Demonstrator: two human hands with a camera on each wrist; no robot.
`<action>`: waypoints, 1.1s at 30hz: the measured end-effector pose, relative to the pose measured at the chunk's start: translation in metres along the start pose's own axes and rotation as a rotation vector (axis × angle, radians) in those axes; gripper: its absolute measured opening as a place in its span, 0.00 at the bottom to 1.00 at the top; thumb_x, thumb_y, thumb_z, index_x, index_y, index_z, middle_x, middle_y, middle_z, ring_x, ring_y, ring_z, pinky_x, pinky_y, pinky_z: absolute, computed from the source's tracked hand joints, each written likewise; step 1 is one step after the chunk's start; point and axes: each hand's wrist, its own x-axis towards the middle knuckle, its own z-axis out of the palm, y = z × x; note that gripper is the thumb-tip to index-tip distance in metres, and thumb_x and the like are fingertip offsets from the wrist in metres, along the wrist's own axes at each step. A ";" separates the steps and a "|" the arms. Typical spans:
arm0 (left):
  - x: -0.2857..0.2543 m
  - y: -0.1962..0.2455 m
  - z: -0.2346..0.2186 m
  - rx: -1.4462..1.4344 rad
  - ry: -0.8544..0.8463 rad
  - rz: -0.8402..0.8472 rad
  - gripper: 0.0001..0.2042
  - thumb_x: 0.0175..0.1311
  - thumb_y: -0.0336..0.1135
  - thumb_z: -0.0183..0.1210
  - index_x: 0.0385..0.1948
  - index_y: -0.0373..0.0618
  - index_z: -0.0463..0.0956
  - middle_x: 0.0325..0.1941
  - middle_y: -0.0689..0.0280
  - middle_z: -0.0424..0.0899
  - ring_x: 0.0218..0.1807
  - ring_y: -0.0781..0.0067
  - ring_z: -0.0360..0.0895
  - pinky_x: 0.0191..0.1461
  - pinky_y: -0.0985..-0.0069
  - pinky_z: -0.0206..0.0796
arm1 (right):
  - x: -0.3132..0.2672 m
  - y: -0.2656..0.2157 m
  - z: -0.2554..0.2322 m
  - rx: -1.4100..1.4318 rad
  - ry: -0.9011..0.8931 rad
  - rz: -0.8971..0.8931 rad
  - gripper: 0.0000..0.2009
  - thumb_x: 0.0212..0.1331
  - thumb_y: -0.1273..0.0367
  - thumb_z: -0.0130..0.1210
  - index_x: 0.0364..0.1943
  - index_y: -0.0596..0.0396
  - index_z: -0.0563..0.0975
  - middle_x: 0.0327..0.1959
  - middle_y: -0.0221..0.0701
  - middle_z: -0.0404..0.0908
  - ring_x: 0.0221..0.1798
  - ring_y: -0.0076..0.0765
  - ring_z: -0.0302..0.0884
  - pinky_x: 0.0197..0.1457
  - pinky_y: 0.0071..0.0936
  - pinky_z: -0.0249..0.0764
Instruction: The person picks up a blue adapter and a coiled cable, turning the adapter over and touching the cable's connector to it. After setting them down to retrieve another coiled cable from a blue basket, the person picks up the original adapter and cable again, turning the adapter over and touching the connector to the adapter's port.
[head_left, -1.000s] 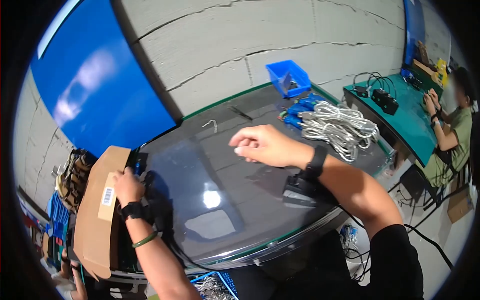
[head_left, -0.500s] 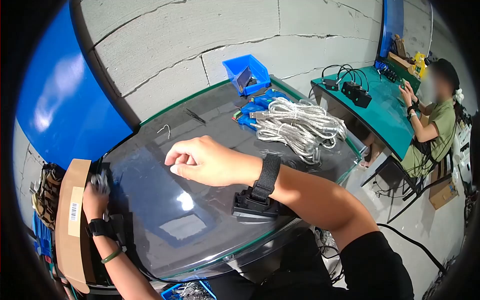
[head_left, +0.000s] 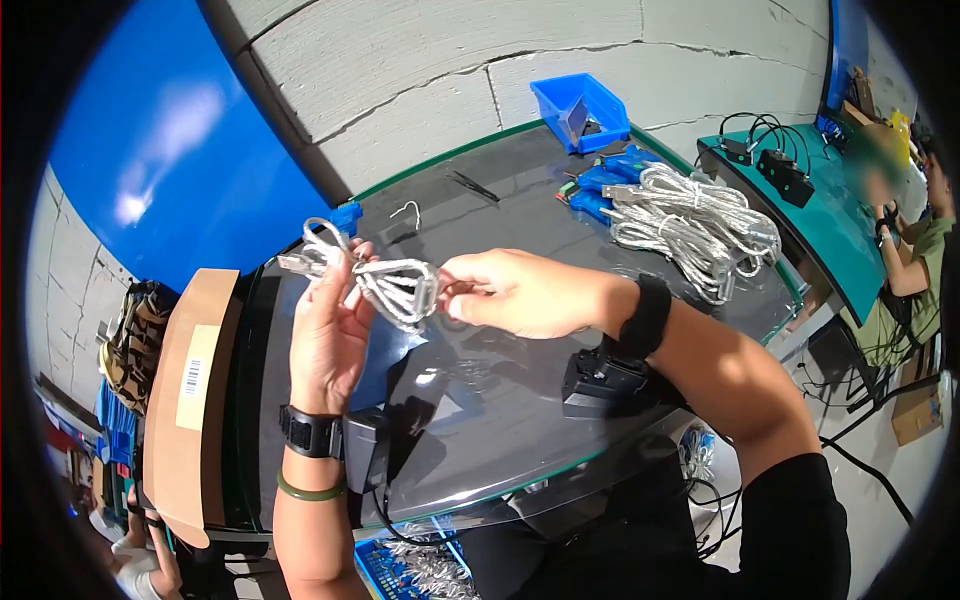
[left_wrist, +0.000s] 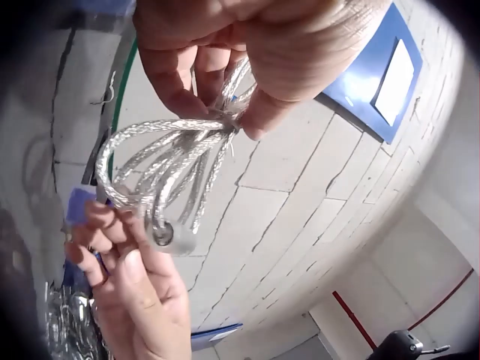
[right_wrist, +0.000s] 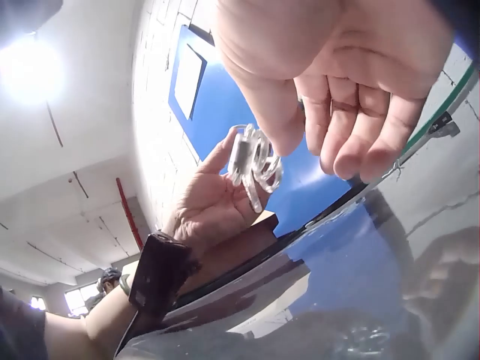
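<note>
The left hand, pinching the coil at its middle, closed off its near side; the right hand blocked its right end. Left of the coil, the box stood like a wall. In front of the coil, a hand could pass over bare table between the left unit and right unit. Behind it, a low wire and strip left passage above; farther right, the cables and bin obstructed.
</note>
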 end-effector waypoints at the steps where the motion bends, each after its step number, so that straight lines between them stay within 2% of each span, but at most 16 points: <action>1: -0.001 -0.001 0.001 0.017 0.008 0.009 0.13 0.63 0.35 0.52 0.44 0.38 0.71 0.45 0.62 0.77 0.45 0.76 0.75 0.49 0.80 0.69 | -0.001 -0.006 -0.001 0.090 -0.040 0.143 0.14 0.61 0.67 0.43 0.46 0.62 0.71 0.34 0.34 0.76 0.37 0.26 0.73 0.40 0.24 0.72; 2: 0.000 -0.003 -0.001 0.038 0.014 0.018 0.12 0.62 0.34 0.53 0.44 0.38 0.71 0.45 0.62 0.77 0.45 0.76 0.75 0.49 0.80 0.69 | -0.001 -0.007 -0.001 0.092 -0.043 0.139 0.14 0.61 0.67 0.43 0.46 0.62 0.71 0.34 0.34 0.76 0.37 0.26 0.73 0.40 0.24 0.72; 4: 0.000 -0.005 0.001 0.030 0.019 0.038 0.12 0.61 0.33 0.54 0.44 0.39 0.71 0.44 0.62 0.78 0.45 0.76 0.75 0.48 0.81 0.69 | -0.001 -0.009 0.000 0.428 0.059 0.201 0.16 0.64 0.65 0.39 0.48 0.61 0.70 0.37 0.33 0.75 0.39 0.26 0.73 0.41 0.25 0.73; 8: -0.001 -0.004 0.003 0.109 0.067 0.058 0.12 0.59 0.34 0.57 0.42 0.41 0.72 0.42 0.64 0.79 0.41 0.79 0.76 0.44 0.83 0.69 | -0.002 -0.012 -0.002 0.476 0.099 0.186 0.17 0.65 0.63 0.38 0.49 0.61 0.69 0.40 0.34 0.74 0.40 0.28 0.72 0.43 0.28 0.74; 10: 0.000 -0.004 0.002 0.123 0.069 0.060 0.12 0.59 0.35 0.58 0.41 0.42 0.72 0.40 0.65 0.79 0.40 0.81 0.76 0.42 0.84 0.69 | -0.001 -0.016 -0.002 0.458 0.107 0.181 0.16 0.64 0.65 0.41 0.49 0.61 0.69 0.39 0.34 0.74 0.41 0.28 0.72 0.42 0.28 0.75; 12: 0.000 -0.004 0.003 0.123 0.103 0.067 0.10 0.59 0.35 0.58 0.39 0.43 0.72 0.39 0.67 0.79 0.38 0.83 0.76 0.41 0.85 0.69 | -0.001 -0.016 -0.004 0.309 0.137 0.135 0.15 0.64 0.65 0.44 0.50 0.61 0.68 0.40 0.33 0.73 0.41 0.26 0.72 0.43 0.26 0.75; 15: 0.000 -0.005 0.002 0.131 0.120 0.050 0.10 0.59 0.35 0.58 0.38 0.43 0.72 0.38 0.68 0.79 0.37 0.84 0.75 0.40 0.86 0.68 | -0.002 -0.015 -0.007 0.378 0.214 0.195 0.14 0.62 0.68 0.47 0.47 0.64 0.69 0.37 0.35 0.74 0.38 0.27 0.74 0.42 0.25 0.75; 18: 0.000 -0.005 0.002 0.128 0.126 0.051 0.09 0.59 0.35 0.58 0.38 0.44 0.72 0.37 0.68 0.79 0.37 0.85 0.75 0.40 0.87 0.68 | -0.002 -0.016 -0.006 0.469 0.164 0.217 0.11 0.61 0.72 0.44 0.44 0.67 0.68 0.34 0.41 0.75 0.34 0.31 0.76 0.36 0.25 0.77; 21: 0.001 -0.005 0.001 0.113 0.135 0.057 0.09 0.59 0.35 0.58 0.38 0.44 0.72 0.37 0.69 0.79 0.37 0.85 0.75 0.40 0.87 0.68 | -0.001 -0.016 -0.005 0.532 0.169 0.157 0.12 0.62 0.72 0.44 0.45 0.70 0.67 0.33 0.43 0.75 0.34 0.33 0.76 0.37 0.26 0.77; 25: 0.002 -0.006 -0.002 0.135 0.127 0.059 0.08 0.60 0.35 0.57 0.37 0.44 0.72 0.37 0.70 0.79 0.37 0.85 0.74 0.40 0.88 0.68 | -0.003 -0.020 -0.005 0.560 0.190 0.114 0.13 0.62 0.72 0.44 0.46 0.71 0.66 0.34 0.43 0.75 0.35 0.33 0.76 0.38 0.26 0.77; 27: 0.001 -0.007 -0.001 0.135 0.143 0.046 0.09 0.60 0.35 0.57 0.37 0.44 0.72 0.37 0.70 0.79 0.37 0.85 0.74 0.40 0.88 0.68 | -0.003 -0.020 -0.005 0.533 0.173 0.088 0.15 0.62 0.70 0.46 0.47 0.69 0.67 0.35 0.42 0.76 0.38 0.34 0.77 0.42 0.26 0.75; 33: 0.002 -0.008 -0.001 0.131 0.127 0.025 0.08 0.59 0.34 0.57 0.38 0.45 0.72 0.37 0.70 0.79 0.38 0.85 0.75 0.40 0.87 0.68 | -0.003 -0.020 -0.004 0.559 0.159 0.066 0.14 0.62 0.70 0.46 0.47 0.68 0.68 0.35 0.40 0.76 0.37 0.33 0.77 0.42 0.25 0.75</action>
